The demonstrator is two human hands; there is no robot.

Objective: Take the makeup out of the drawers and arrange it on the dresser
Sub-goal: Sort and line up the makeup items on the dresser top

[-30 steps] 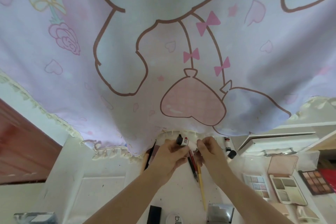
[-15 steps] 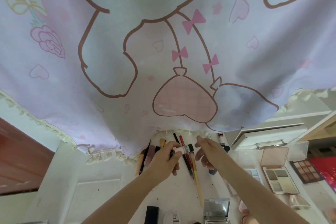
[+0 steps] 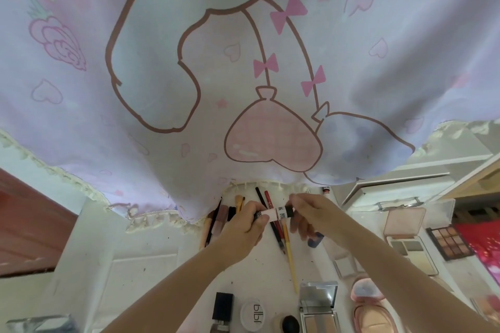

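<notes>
With pencils (image 3: 273, 220), brushes (image 3: 290, 257) and palettes (image 3: 411, 247) already laid out on the dresser (image 3: 151, 273), a small tube (image 3: 273, 213) is pinched above its far middle between the left hand (image 3: 240, 235) and right hand (image 3: 311, 213), not yet placed.

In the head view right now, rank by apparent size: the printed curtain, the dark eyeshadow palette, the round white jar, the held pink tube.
1. Printed lilac curtain, by far the largest.
2. Dark eyeshadow palette.
3. Round white jar and held pink tube: they look alike in size, and the jar lies nearer the camera, so I leave them unranked.
</notes>
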